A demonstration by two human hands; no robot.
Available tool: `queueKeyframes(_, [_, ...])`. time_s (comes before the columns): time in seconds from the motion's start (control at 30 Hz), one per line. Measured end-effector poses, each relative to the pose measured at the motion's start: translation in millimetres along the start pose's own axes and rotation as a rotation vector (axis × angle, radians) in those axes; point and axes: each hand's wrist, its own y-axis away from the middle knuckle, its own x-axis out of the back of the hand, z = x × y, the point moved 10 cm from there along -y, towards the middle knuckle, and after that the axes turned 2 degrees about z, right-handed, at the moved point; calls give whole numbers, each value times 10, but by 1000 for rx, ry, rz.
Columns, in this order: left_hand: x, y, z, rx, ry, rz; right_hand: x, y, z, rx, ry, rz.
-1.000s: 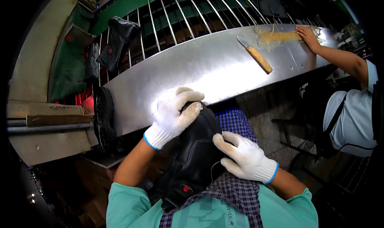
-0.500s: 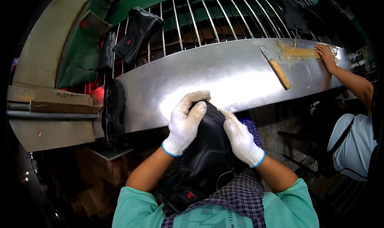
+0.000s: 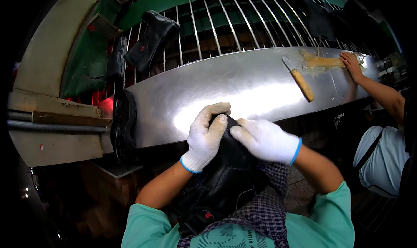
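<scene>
Black boot, on lap below steel table: left hand and right hand, fingers closed over toe. Best pressed evenly, boot braced.

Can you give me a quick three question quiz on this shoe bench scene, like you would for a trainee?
1. True or false: both gloved hands rest on the black boot in the person's lap.
2. Which tool lies on the metal table? A) a knife with a yellow handle B) a hammer C) scissors
3. Fill in: the other black boot leans against the wire ____.

Key:
1. True: the left hand and the right hand both press on its toe end.
2. A, the knife lies near a co-worker's hand.
3. rack
</scene>
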Motion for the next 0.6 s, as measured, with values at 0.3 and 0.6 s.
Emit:
queueKeyframes(0.3, [-74, 0, -310, 60, 225, -60, 35, -92, -172, -21, 260, -27])
queueKeyframes(0.6, [-8, 189, 128, 248, 622, -12, 54, 199, -267, -123, -135, 100])
